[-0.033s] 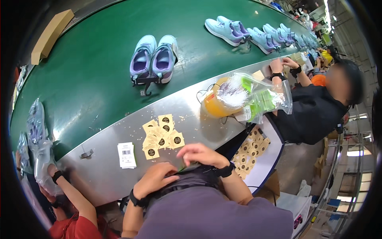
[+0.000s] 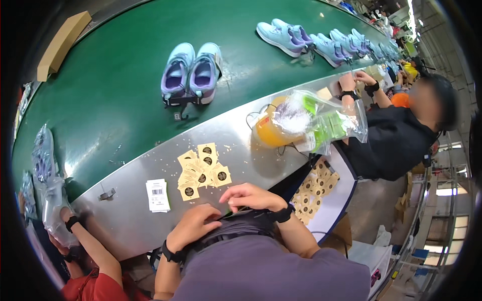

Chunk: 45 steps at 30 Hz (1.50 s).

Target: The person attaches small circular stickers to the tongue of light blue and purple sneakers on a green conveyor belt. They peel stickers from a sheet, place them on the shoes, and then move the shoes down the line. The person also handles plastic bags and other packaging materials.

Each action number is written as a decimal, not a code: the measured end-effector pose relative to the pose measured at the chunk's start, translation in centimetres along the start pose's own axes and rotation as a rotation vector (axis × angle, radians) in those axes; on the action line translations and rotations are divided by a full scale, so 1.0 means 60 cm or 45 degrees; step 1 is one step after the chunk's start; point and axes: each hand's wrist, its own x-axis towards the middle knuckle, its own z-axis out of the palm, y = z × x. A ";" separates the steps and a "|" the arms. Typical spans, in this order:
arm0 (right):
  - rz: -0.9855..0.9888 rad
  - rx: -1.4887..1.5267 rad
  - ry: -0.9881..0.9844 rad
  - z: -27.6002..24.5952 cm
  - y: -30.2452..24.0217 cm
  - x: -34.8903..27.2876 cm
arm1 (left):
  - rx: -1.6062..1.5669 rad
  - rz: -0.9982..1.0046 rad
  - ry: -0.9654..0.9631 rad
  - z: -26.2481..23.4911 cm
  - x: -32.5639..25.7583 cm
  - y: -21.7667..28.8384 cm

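The left hand (image 2: 193, 226) and right hand (image 2: 255, 197) are near each other, fingers bent; I cannot tell whether either grip is closed on anything. Tan cards (image 2: 203, 173) lie piled on the worktop (image 2: 128, 220) just beyond them, right of white labels (image 2: 157, 195).

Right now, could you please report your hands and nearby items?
Left hand, right hand close together; grip unclear. Tan cards piled ahead, white tags to their left. Yellow container right of cards.
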 end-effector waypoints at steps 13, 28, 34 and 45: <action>0.030 -0.213 0.069 0.014 -0.027 0.017 | 0.026 -0.037 0.125 0.003 0.003 0.008; -0.405 -0.612 0.813 -0.320 -0.552 -0.076 | 0.076 0.462 0.674 -0.245 0.109 0.191; -0.149 -1.693 1.050 -0.723 -0.470 -0.070 | 0.694 0.390 0.315 -0.272 0.181 0.108; 0.923 -1.918 1.165 -0.808 -0.406 0.138 | 1.401 0.605 0.256 -0.333 0.380 0.039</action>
